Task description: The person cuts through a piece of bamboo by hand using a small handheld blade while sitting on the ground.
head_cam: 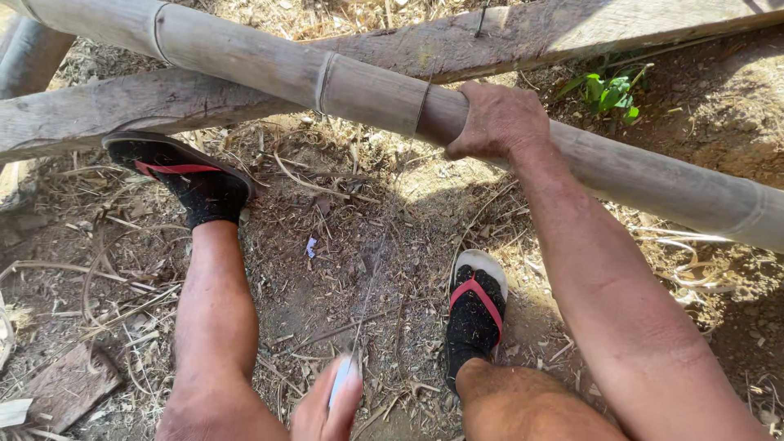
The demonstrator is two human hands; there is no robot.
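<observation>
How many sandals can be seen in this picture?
2. One sandal is propped against the wooden beam at upper left; the other sandal lies flat on the ground, lower centre-right. No others show.

Right hand (496, 121) stretched forward, fingers curled in a firm grasp. Left hand (327, 402) low, near the body, fingers pinched closed.

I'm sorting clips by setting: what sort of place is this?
Probably an outdoor rural work spot: bare dirt ground strewn with dry straw, a bamboo pole gripped by the right hand across a rough timber beam, and a small weed.
</observation>
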